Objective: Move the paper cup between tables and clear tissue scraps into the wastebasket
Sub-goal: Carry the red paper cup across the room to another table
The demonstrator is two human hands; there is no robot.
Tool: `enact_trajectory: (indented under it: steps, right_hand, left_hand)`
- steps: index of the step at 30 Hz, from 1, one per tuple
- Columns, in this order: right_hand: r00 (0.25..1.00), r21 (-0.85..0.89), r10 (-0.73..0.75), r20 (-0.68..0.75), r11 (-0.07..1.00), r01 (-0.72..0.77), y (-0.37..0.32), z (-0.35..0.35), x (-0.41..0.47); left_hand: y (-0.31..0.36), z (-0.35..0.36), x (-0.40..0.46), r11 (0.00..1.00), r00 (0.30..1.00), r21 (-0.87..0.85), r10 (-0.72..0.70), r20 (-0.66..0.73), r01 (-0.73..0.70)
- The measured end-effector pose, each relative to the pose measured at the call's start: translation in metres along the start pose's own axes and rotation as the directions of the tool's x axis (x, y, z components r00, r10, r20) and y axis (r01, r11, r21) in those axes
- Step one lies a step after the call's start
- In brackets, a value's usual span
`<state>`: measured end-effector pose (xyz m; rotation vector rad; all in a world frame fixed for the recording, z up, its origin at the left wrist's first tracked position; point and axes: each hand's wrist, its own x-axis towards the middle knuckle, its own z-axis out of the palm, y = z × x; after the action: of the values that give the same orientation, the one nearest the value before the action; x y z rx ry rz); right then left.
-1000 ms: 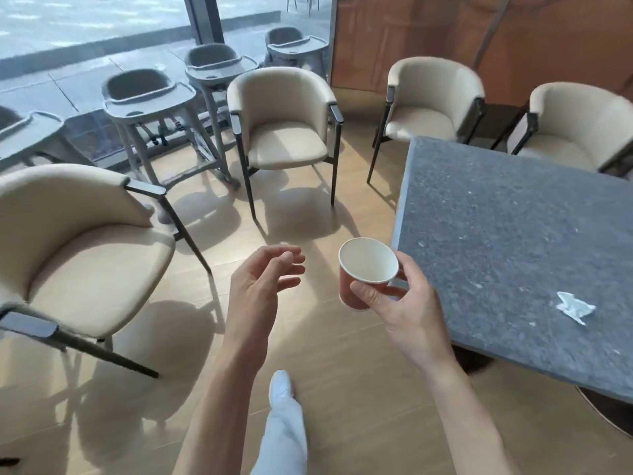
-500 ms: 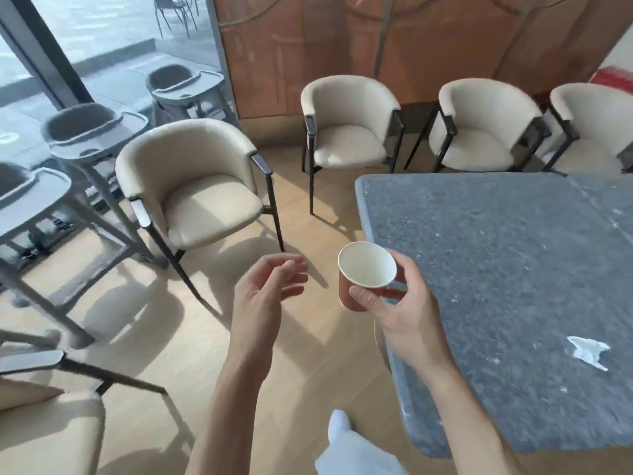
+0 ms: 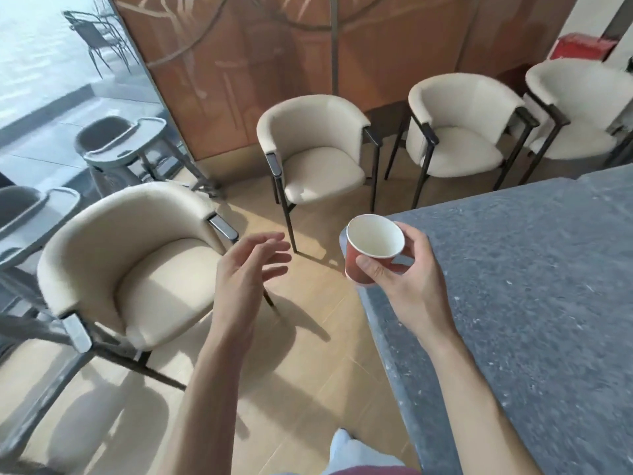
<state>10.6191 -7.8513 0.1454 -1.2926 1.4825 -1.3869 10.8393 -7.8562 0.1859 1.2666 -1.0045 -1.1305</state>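
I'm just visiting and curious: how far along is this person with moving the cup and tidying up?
Done: nothing shows as finished from this view. In hand: the right hand grips the red paper cup, held up beside the corner of the grey table and not yet set down; the left hand is free. Left: placing the cup and binning tissue scraps; neither scraps nor a wastebasket are in view.

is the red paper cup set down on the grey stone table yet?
No, the right hand grips the red paper cup in the air at the edge of the grey stone table.
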Motion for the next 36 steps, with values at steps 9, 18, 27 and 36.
enact_trajectory:
  steps: [9,18,27,36]
  right_hand:
    - [0.986,-0.028,0.101,-0.136,0.994,-0.105,0.026,-0.003,0.104]
    - [0.879,-0.139,0.32,-0.353,0.911,-0.388,0.127,0.035,0.239]
    - [0.761,-0.266,0.422,-0.494,0.76,-0.594,0.203,0.063,0.302]
    - [0.678,-0.269,0.514,-0.526,0.655,-0.706,0.236,0.08,0.308]
  left_hand:
    - [-0.029,0.092,0.149,0.994,0.969,0.066,-0.098,0.227,0.086]
    - [-0.114,0.191,0.309,0.927,0.776,0.317,-0.347,0.527,0.2]
    - [-0.182,0.236,0.409,0.823,0.578,0.533,-0.535,0.616,0.194]
    - [-0.22,0.247,0.426,0.74,0.502,0.651,-0.633,0.589,0.17]
